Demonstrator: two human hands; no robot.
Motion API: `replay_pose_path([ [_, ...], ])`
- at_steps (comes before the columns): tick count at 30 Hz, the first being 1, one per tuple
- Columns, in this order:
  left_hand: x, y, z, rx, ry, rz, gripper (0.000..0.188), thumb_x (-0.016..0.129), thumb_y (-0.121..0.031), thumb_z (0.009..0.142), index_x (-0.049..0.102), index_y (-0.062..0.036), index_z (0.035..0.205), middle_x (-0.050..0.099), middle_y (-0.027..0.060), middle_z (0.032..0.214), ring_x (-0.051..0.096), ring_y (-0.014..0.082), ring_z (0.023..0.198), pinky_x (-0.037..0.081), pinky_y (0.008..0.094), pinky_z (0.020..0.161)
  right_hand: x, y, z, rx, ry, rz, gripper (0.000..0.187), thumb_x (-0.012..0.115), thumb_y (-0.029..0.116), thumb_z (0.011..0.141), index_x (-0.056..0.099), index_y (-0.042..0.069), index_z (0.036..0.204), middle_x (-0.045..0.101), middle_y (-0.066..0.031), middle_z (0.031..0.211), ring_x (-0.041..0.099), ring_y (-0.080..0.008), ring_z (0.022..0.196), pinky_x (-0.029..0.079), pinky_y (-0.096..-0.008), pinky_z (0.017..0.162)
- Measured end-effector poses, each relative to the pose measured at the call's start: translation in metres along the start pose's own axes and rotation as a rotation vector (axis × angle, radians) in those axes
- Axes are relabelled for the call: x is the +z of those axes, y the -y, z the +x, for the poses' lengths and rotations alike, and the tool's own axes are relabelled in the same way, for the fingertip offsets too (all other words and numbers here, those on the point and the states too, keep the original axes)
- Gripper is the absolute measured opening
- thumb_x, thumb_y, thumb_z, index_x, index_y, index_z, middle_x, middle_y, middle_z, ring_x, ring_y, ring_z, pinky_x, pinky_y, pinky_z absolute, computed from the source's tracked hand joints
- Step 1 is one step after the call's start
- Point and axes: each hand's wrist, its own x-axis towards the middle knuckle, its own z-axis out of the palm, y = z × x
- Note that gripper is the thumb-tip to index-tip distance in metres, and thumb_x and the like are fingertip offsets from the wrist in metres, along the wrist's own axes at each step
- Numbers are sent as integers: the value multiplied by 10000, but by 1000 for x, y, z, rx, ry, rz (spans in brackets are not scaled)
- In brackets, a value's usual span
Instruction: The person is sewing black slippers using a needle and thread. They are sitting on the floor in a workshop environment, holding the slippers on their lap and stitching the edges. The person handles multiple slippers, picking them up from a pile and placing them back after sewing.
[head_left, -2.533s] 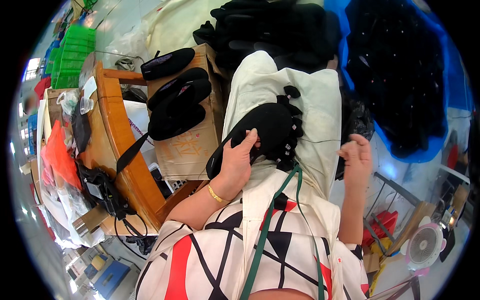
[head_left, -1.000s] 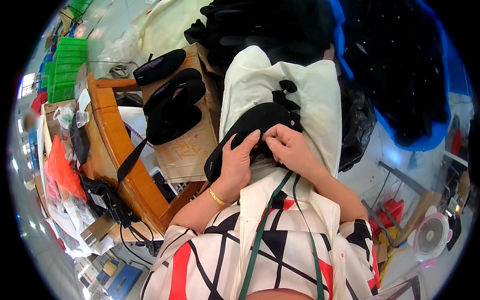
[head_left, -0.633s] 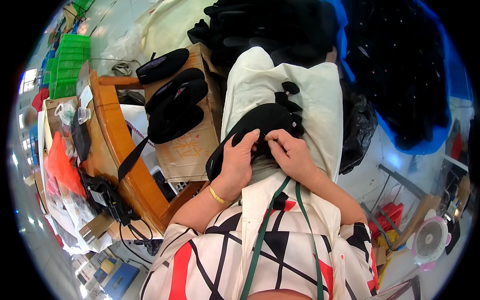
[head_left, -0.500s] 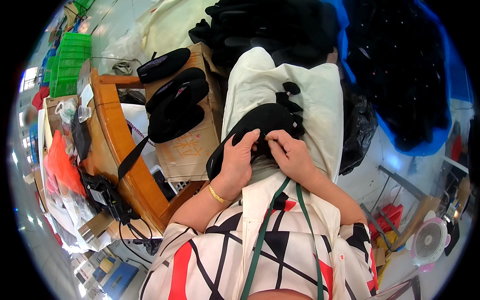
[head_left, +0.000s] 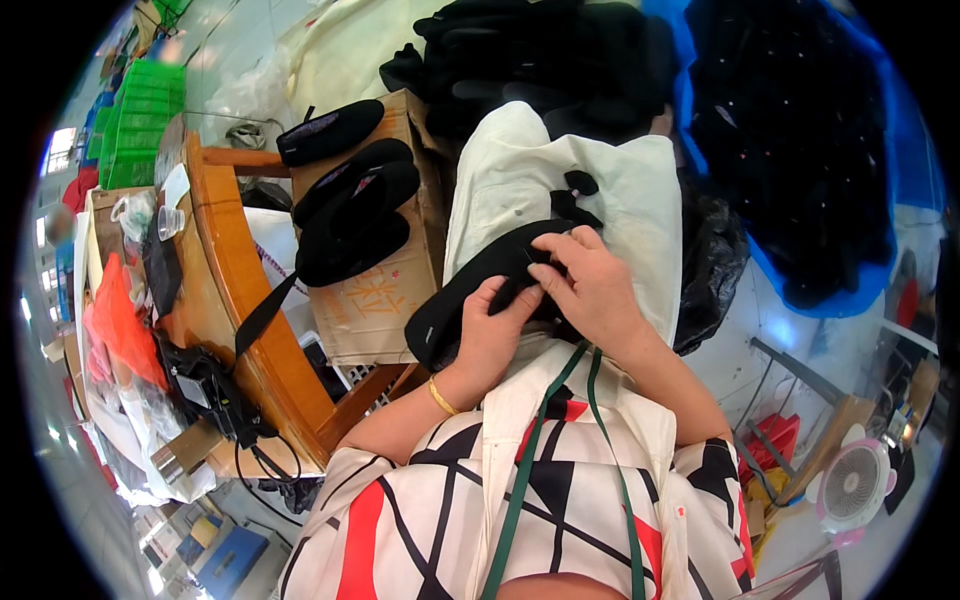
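Observation:
A black cloth shoe (head_left: 455, 303) lies slantwise across my lap on the cream apron (head_left: 600, 165). My left hand (head_left: 492, 335) is closed around its near side, thumb and fingers gripping the edge. At the shoe's right end, my right hand (head_left: 590, 285) pinches thumb and forefinger together against the black fabric; whatever is between those fingertips is too small to make out. Just beyond the shoe, small black bows (head_left: 578, 183) rest on the apron. The part of the shoe beneath my fingers is hidden.
Several black shoes (head_left: 355, 215) sit on a cardboard box (head_left: 360, 320) at the left, beside a wooden chair or frame (head_left: 235, 260). A dark heap of black shoes (head_left: 540, 60) lies ahead. To the right are a blue-lined container (head_left: 868, 285) of black pieces and a fan (head_left: 853, 482).
The shoe has turned and now shows its long side. My right hand has risen slightly and moved over its end; my left hand has shifted down a little.

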Motion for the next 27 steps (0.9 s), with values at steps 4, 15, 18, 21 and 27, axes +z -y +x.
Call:
replay_pose_path([
  [4, -8, -5, 7, 304, 105, 551, 157, 739, -80, 866, 626, -8, 784, 607, 31, 697, 515, 65, 650, 422, 245, 581, -1, -7, -8, -82, 37, 159, 52, 664, 69, 883, 617, 48, 885, 543, -93, 802, 570, -251, 630, 467, -342, 580],
  [15, 31, -79, 64, 665, 893, 1472, 176, 763, -159, 786, 695, -61, 916, 602, 106, 870, 608, 313, 843, 501, 378, 731, -47, -13, -32, 542, -40, 1081, 201, 521, 266, 1039, 542, 74, 986, 615, -54, 707, 575, -108, 526, 451, -210, 485],
  [18, 33, -64, 61, 680, 790, 1222, 150, 701, -148, 888, 697, -62, 1011, 585, 96, 890, 595, 268, 839, 495, 341, 759, -59, -51, -53, 498, -241, 1209, 166, 528, 261, 1034, 550, 102, 989, 539, -6, 628, 504, -115, 508, 402, -235, 475],
  [21, 26, -52, 51, 666, 516, 1033, 202, 694, -243, 916, 703, -64, 1008, 560, 102, 828, 582, 283, 797, 494, 350, 715, -74, -67, -65, 579, -459, 1423, 146, 558, 250, 1018, 560, 104, 1000, 463, 39, 637, 448, -77, 549, 413, -230, 504],
  [27, 7, -15, 45, 220, 408, 833, 294, 737, -266, 892, 642, -41, 1056, 634, 99, 995, 576, 169, 825, 483, 298, 732, -105, -87, -72, 583, -867, 1530, 89, 606, 116, 979, 557, 59, 930, 414, 45, 623, 400, -80, 529, 569, -334, 843],
])
